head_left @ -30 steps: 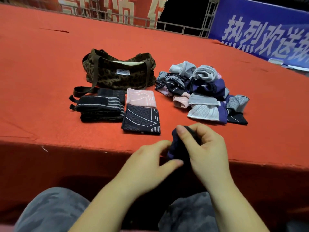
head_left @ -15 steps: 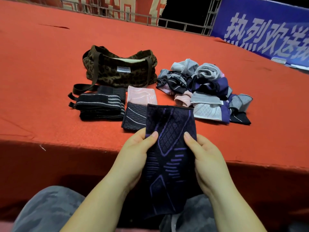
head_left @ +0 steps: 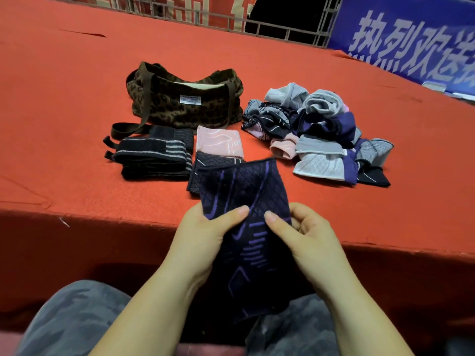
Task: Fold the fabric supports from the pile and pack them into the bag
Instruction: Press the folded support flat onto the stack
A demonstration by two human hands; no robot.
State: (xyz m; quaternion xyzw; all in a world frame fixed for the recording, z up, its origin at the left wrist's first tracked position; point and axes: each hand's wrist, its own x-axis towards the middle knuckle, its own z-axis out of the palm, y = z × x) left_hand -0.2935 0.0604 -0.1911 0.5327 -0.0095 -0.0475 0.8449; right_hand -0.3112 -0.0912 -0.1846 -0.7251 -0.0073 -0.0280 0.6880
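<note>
Toward the left of the red bench (head_left: 64, 104) lies a folded black striped support (head_left: 151, 160), with the leopard-print bag (head_left: 185, 104) behind it, mouth open. Just right of the black stack sit a folded pink support (head_left: 218, 143) and a folded dark diamond-patterned one (head_left: 203, 173), touching each other. At the bench's near edge, in the middle, the left hand (head_left: 205, 235) and right hand (head_left: 305, 235) each pinch a side of a navy and purple support (head_left: 244, 201), thumbs on top, fingers curled behind; its upper half stands over the near edge, its lower half hangs toward the lap. It looks light, soft and stretchy, likely to sag, so holding both side edges and doubling it over should suit. Right of centre lies the unfolded pile (head_left: 316, 134).
</note>
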